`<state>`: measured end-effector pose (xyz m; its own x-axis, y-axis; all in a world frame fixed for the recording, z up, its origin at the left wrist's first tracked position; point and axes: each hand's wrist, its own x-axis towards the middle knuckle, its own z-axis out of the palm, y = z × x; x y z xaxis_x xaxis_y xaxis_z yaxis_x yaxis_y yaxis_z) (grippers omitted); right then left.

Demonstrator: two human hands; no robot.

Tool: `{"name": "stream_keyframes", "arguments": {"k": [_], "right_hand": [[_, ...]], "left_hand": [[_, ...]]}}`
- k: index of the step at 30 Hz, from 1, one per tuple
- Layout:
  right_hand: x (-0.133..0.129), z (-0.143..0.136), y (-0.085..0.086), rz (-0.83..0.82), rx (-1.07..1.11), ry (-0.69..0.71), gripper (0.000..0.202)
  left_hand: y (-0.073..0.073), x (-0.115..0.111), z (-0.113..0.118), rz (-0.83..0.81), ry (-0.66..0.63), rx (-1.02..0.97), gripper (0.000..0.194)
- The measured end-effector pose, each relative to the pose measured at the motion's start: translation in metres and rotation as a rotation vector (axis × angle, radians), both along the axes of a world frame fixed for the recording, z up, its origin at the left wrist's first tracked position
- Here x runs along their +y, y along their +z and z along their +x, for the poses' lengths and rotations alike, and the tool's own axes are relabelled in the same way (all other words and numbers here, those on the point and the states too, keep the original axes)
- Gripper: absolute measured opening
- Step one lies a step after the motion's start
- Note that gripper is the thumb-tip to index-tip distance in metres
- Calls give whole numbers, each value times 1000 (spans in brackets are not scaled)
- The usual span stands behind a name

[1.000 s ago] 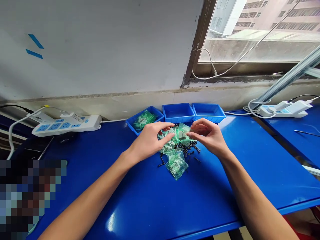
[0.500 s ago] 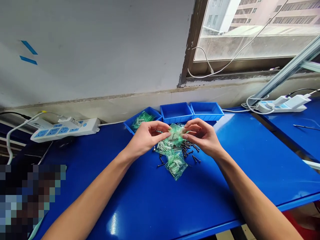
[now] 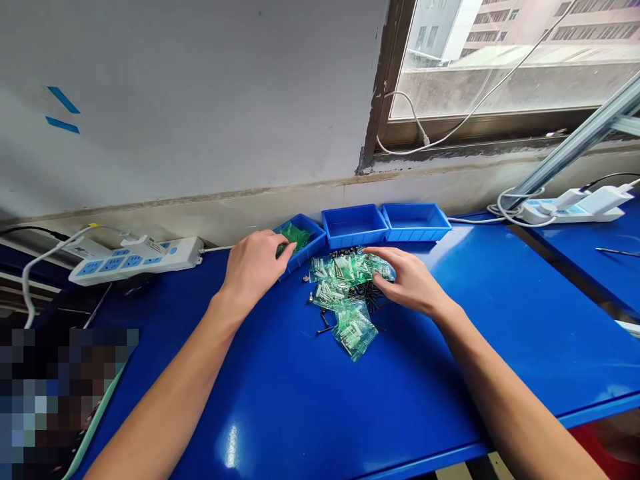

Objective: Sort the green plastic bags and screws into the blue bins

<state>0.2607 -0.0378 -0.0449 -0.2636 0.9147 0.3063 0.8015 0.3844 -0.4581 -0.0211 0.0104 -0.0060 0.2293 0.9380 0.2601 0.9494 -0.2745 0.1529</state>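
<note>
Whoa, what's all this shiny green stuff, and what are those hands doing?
The person's left hand is at the left blue bin, where green plastic shows; whether it grips anything is hard to tell. The right hand is open beside a pile of see-through green packets. Dark screws lie loose around them on the blue table.

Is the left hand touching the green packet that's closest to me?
Apart. The head view shows a stretch of blue tabletop between the left hand and that green packet.
</note>
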Motion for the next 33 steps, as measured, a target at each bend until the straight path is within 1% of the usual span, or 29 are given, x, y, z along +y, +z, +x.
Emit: {"name": "stream_keyframes", "arguments": {"k": [4,6,8,10,12,13,15,17,18,20,21,24,26,28,30,31,33], "right_hand": [[3,-6,-11,9,-86,-77,50],[5,-6,-15,39,-102,-119,48],[7,-5,-18,96,-85,-155,41],[8,-4,-17,180,9,-161,32],[7,-6,-12,228,192,-123,24],[6,-8,-9,218,309,-94,20],[2,-13,-3,120,554,-37,17],[-1,-19,2,-13,764,12,26],[-3,-22,4,-70,842,32,32],[-5,-26,5,-169,930,67,41],[-6,-28,4,-208,951,76,44],[-5,-32,0,-266,973,73,48],[-4,-33,-3,-258,954,63,50],[-4,-32,-3,-225,896,52,54],[-5,-30,1,-187,766,56,51],[-5,-27,4,-181,670,83,48],[-7,-22,10,-196,430,195,43]], "left_hand": [[4,-7,7,82,-28,-39,27],[4,-11,12,95,-63,-63,27],[3,-14,17,93,-120,-111,26],[2,-17,21,65,-200,-195,24],[0,-20,26,11,-286,-314,22],[-1,-21,27,-18,-320,-384,23],[-2,-23,31,-92,-370,-544,28],[-2,-24,34,-211,-414,-711,33],[-3,-24,36,-282,-439,-784,32],[-4,-26,39,-398,-479,-890,26],[-4,-26,40,-429,-487,-924,22],[-5,-29,43,-446,-478,-983,17],[-3,-29,43,-408,-464,-978,14],[0,-29,40,-277,-428,-905,13],[3,-27,34,-60,-369,-749,13],[5,-25,30,50,-334,-646,14],[8,-21,20,200,-257,-421,19]]}}
